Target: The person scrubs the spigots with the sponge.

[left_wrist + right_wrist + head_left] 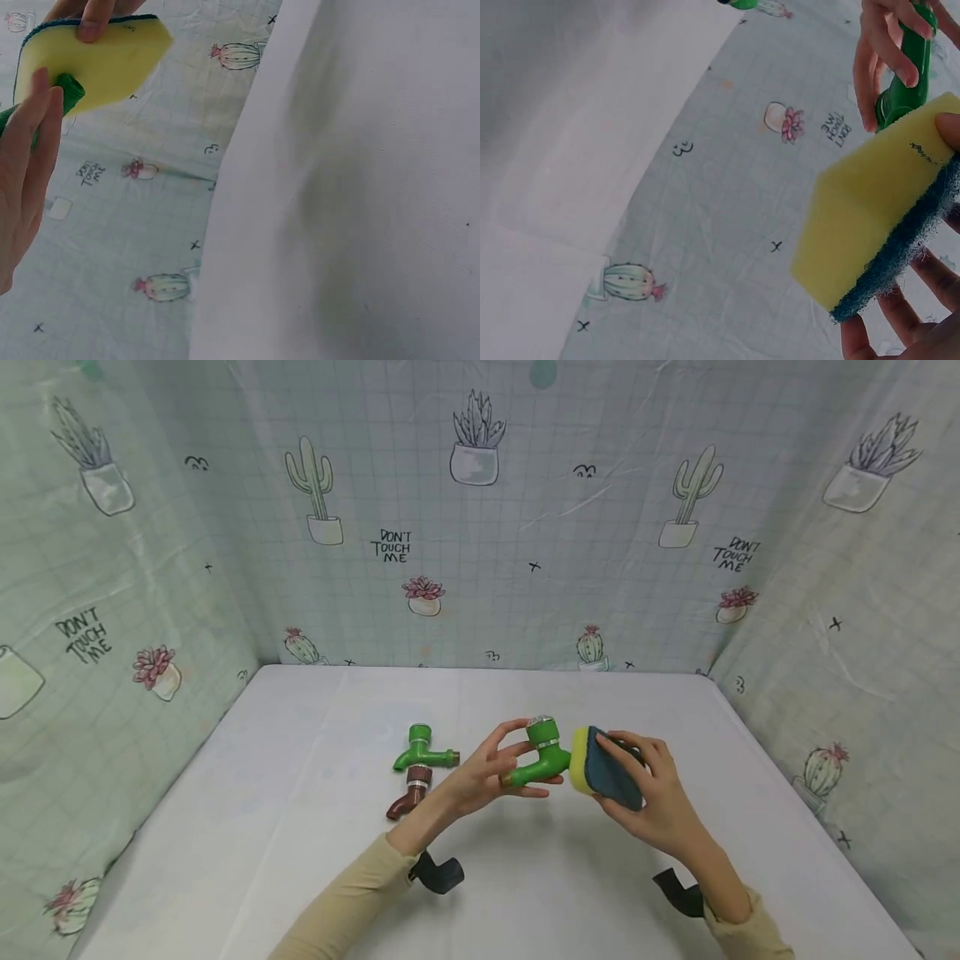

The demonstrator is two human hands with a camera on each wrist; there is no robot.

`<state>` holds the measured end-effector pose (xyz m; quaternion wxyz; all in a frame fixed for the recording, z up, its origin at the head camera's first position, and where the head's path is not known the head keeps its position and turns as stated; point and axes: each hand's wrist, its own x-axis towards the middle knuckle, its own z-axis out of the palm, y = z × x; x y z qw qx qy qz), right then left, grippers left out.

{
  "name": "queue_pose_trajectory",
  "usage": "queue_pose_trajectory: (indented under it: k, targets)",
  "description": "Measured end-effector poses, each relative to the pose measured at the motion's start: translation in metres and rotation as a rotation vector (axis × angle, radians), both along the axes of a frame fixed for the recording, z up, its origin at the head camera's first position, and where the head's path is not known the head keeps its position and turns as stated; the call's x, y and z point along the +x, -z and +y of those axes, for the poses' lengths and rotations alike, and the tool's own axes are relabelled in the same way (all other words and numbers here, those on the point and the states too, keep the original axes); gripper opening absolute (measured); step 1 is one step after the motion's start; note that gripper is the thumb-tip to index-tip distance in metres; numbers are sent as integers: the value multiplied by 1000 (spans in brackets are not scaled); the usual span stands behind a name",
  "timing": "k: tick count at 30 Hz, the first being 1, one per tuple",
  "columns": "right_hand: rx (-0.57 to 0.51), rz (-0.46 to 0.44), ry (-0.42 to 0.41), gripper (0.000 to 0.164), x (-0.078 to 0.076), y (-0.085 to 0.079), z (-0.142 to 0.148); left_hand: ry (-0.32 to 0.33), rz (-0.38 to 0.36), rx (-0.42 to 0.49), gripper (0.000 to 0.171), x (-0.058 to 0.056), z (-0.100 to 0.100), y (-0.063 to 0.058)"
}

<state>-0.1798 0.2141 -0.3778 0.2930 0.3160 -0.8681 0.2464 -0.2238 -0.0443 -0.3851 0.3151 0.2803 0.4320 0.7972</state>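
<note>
My left hand (480, 778) grips a green tap (551, 763) above the white table, its spout pointing left and its round knob on top. In my right hand (666, 802) is a sponge (613, 775) with a yellow foam side and a dark blue scouring side. The foam faces the tap and meets its threaded end, as the left wrist view also shows with the yellow foam (112, 64) behind the green end (70, 91). Right fingers hold the sponge by its edges and dark side in the right wrist view.
Left of the hands, a second green tap (422, 750) lies on the table (247, 827) beside a brown tap (415, 793). A black pipe-like piece (441, 874) sits partly behind the left forearm. Another black curved piece (678, 893) is partly hidden by the right wrist. Patterned curtains surround the table.
</note>
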Motion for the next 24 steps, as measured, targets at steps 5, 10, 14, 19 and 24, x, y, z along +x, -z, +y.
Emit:
queue_pose_trajectory:
  k: [5,10,14,19,24]
  targets:
    - [29,19,-17,63,-1,-1,1,32,-56,-72,20,1,2,-3]
    - [53,28,-27,61,-2,2,3,-46,-77,-217,18,0,6,0]
    - [64,49,-29,61,-3,4,3,-83,-93,-335,50,1,4,7]
    - [81,61,2,63,-5,6,2,-89,-129,-357,56,4,3,11]
    - [97,81,37,64,-7,5,-3,-105,-153,-311,55,5,0,15]
